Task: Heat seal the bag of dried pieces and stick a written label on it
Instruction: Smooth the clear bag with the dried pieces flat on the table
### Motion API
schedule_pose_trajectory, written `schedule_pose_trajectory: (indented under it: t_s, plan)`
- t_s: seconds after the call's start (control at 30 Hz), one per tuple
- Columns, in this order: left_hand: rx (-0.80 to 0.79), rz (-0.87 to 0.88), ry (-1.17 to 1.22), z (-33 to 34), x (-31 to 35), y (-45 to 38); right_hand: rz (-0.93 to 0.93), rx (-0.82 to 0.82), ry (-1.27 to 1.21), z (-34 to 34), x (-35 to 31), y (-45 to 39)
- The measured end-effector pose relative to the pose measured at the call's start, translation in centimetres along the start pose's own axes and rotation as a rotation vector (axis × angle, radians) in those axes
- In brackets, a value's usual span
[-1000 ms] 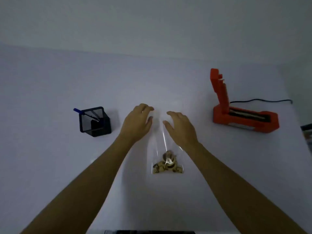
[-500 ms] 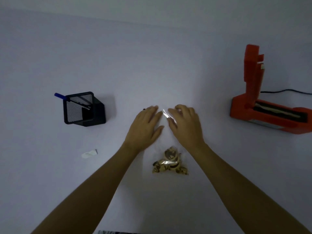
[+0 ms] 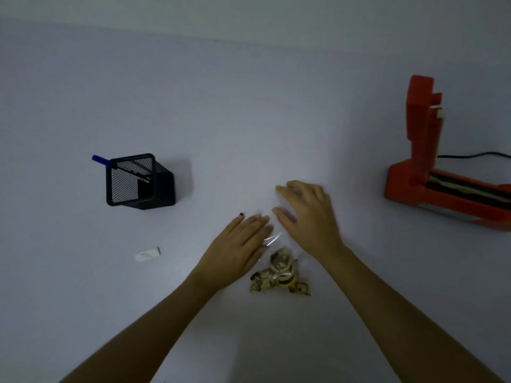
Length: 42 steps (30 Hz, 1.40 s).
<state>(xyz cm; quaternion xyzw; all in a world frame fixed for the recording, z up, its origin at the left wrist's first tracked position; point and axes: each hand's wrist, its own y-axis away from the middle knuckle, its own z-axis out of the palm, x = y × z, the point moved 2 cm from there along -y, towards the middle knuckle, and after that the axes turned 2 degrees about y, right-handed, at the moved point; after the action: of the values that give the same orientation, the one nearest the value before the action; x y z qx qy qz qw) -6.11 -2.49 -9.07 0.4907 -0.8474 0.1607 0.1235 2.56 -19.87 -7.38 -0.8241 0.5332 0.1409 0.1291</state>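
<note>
A clear plastic bag [image 3: 279, 275] lies flat on the white table, with brown dried pieces gathered at its near end. My left hand [image 3: 237, 250] rests palm down on the bag's left side, fingers spread. My right hand [image 3: 307, 217] hovers over the bag's far, empty part, fingers apart and blurred with motion. An orange heat sealer [image 3: 431, 172] stands at the right with its arm raised upright. A small white label [image 3: 147, 254] lies on the table to the left.
A black mesh pen holder [image 3: 138, 182] with a blue pen [image 3: 101, 159] stands at the left. A black cable [image 3: 475, 155] runs off behind the sealer to the right. The table's far edge meets a pale wall.
My left hand has slid back toward me along the bag. My right hand has stayed over the far part of the bag and is now blurred. The view has shifted slightly.
</note>
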Motion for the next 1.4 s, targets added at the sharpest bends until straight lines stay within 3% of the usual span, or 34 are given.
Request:
schedule_pose_trajectory:
  t_s: [0.2,0.4,0.63,0.77,0.9,1.0,1.2,1.4]
  plan:
    - [-0.022,0.030,-0.075,1.5,0.1,1.0,-0.205,-0.049,-0.084,-0.4,0.5,2.8]
    - [-0.003,0.026,-0.048,1.3,0.3,1.0,-0.219,-0.106,-0.099,0.3,1.6,3.4]
    - [0.103,0.110,0.046,0.4,1.0,0.8,-0.186,-0.058,-0.076,1.0,1.0,4.4]
    - [0.011,0.116,0.086,-0.2,0.4,0.7,-0.179,-0.042,-0.043,0.9,0.7,4.9]
    - [-0.143,0.009,0.122,-1.3,1.2,1.1,-0.211,0.038,0.037,0.2,0.2,4.6]
    - [-0.192,0.010,0.085,-1.1,1.5,1.6,-0.307,0.055,0.069,0.0,-0.4,4.3]
    - [-0.245,0.005,0.065,0.2,0.9,2.7,-0.577,-0.168,0.177,-0.3,0.3,2.1]
    - [-0.273,-0.003,0.063,0.3,0.7,2.9,-0.761,-0.210,0.289,-1.0,2.0,-1.5]
